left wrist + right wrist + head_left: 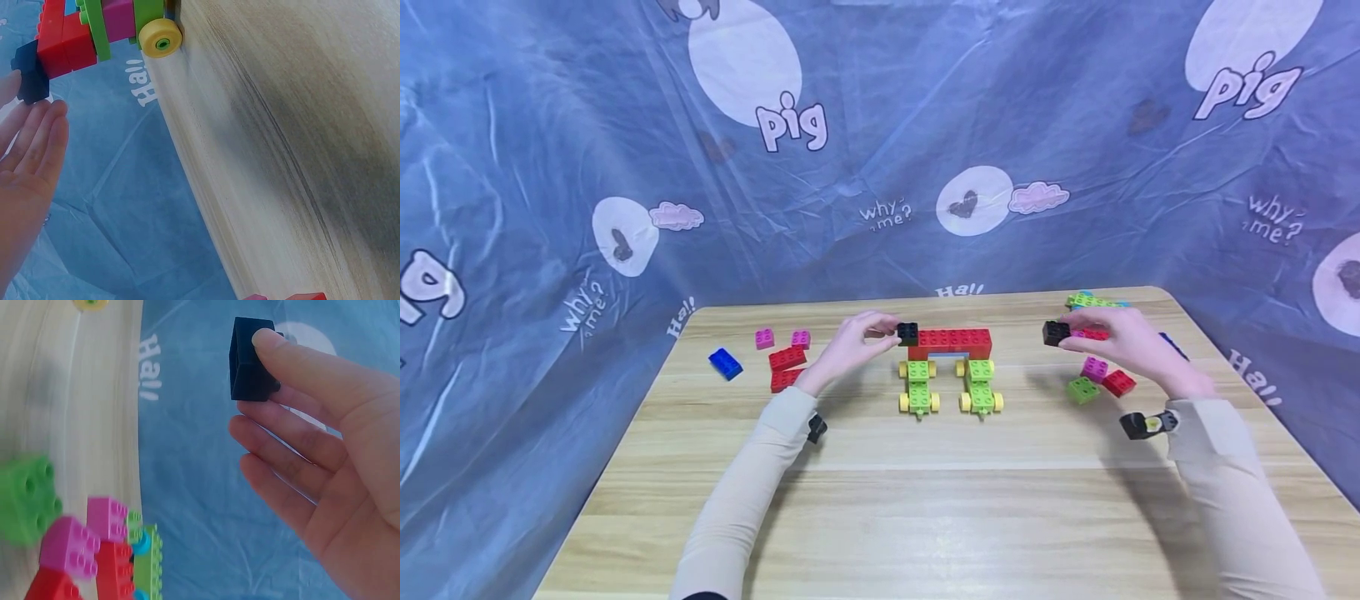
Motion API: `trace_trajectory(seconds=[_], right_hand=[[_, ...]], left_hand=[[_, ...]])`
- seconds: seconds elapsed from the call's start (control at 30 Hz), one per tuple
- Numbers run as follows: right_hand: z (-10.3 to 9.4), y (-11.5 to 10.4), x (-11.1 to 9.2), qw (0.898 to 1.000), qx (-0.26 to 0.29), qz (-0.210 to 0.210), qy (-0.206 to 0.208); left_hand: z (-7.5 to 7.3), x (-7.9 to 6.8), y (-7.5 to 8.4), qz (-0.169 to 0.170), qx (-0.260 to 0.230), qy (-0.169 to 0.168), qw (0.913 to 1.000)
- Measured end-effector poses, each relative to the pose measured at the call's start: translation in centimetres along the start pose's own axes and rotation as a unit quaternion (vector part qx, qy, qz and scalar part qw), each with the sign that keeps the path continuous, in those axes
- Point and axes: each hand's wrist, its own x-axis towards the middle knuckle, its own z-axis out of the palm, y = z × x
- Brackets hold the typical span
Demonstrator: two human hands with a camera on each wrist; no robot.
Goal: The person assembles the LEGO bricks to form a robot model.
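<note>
My left hand [848, 348] holds a black brick [907, 333] between thumb and fingers, at the left end of a raised row of red bricks [957, 338]. In the left wrist view, this black brick [31, 72] sits right against the red bricks [65, 44]. Below the row stand two green car bases [918, 388] with yellow wheels. Off to the right, my right hand [1116, 342] pinches a second black brick [1056, 333] in the air. The right wrist view shows the hollow underside of that black brick [249, 365] turned left, with the thumb on its side.
Left on the wooden table [880, 500] lie a blue brick [726, 363], red bricks [787, 358] and pink bricks [764, 338]. Near my right hand are a green brick [1083, 389], a pink brick [1095, 368] and a red brick [1119, 382]. A blue cloth [880, 150] hangs behind.
</note>
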Motion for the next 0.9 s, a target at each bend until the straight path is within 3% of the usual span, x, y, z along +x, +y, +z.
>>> trace_trajectory(seconds=[0.33,0.57,0.9], right_hand=[[1.4,-1.2,2.0,0.998,0.033,-0.051,-0.017],[2.0,-2.4,3.0,0.997,0.048,-0.040,-0.050],[3.0,-3.2,4.1,0.996,0.047,-0.052,-0.057]], left_hand=[[0.0,0.0,0.0,-0.001,-0.001,0.001,1.0000],[0.1,-0.2,-0.1,-0.002,-0.003,0.002,1.0000],[0.1,-0.2,0.1,0.000,0.007,0.005,1.0000]])
